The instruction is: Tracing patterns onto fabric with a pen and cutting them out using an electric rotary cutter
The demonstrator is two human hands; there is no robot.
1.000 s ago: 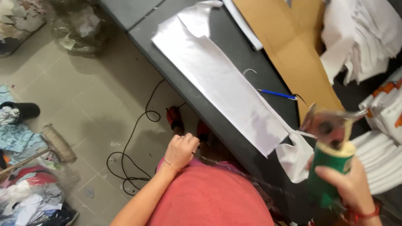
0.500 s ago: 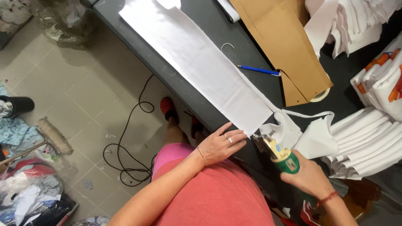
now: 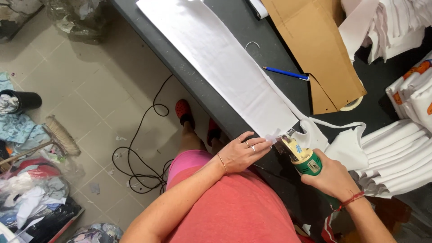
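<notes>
A long strip of white fabric (image 3: 216, 58) lies along the near edge of a dark table (image 3: 279, 49). My left hand (image 3: 243, 152) rests with spread fingers on the strip's near end, at the table's edge. My right hand (image 3: 330, 180) grips a green and cream electric fabric cutter (image 3: 299, 155), whose head touches the corner of the strip right beside my left fingertips. Loose white offcuts (image 3: 342, 144) trail to the right of the cutter.
A brown cardboard pattern (image 3: 315, 40) and a blue pen (image 3: 285, 73) lie on the table, with stacks of folded white cloth (image 3: 400, 153) at right. On the tiled floor: a black cable (image 3: 139, 157), a broom (image 3: 58, 137), fabric scraps (image 3: 31, 198).
The view has swung down to the table's near edge. My left hand rose from my lap onto the fabric's end. My right hand brought the cutter down to the strip's corner.
</notes>
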